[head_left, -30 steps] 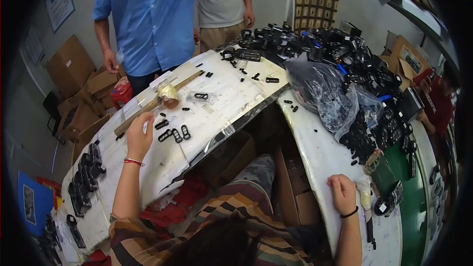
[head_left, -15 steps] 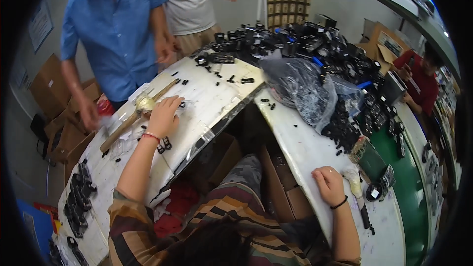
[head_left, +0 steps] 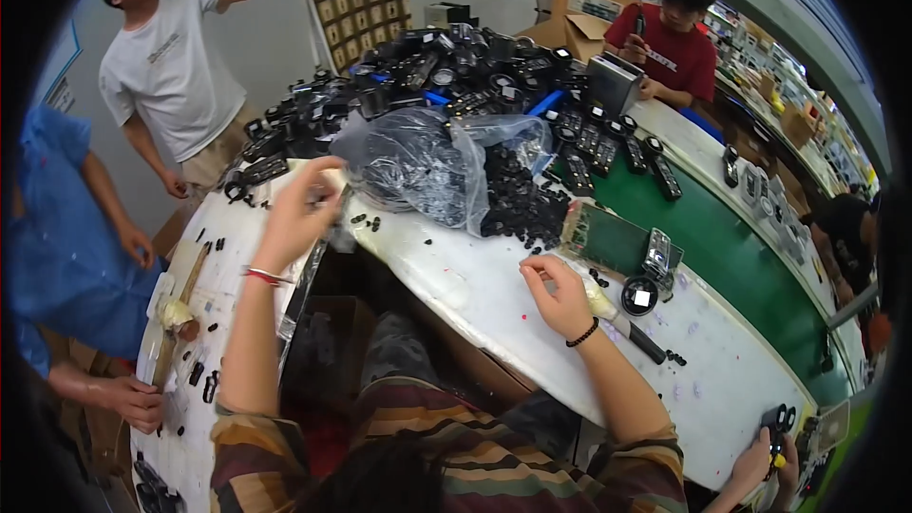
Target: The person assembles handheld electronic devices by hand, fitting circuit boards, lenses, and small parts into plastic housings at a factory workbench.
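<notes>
My left hand point(head_left: 302, 211), a red band at its wrist, is raised over the table edge beside the grey plastic bag point(head_left: 413, 166). It is smeared by motion; a blurred see-through shape lies just below its fingers, and I cannot tell whether it holds it. My right hand point(head_left: 559, 299), with a dark beaded bracelet, hovers above the white table point(head_left: 456, 275), thumb and fingers pressed together. What lies between them is too small to make out. Close by are a heap of small black parts point(head_left: 524, 209), a tool with a black handle point(head_left: 646, 342) and a round black device point(head_left: 639, 296).
Black devices point(head_left: 446, 71) are piled at the back. A wooden-handled mallet point(head_left: 178, 313) with a yellowish wrapped head lies left, a blue-shirted person's hand point(head_left: 138, 404) at its handle. Another person's hands point(head_left: 760, 461) hold a black device lower right. A green strip point(head_left: 703, 237) runs along the right.
The view has swung right. My left hand has left the spot beside the mallet and come over to the bag. My right hand has moved toward the small black parts.
</notes>
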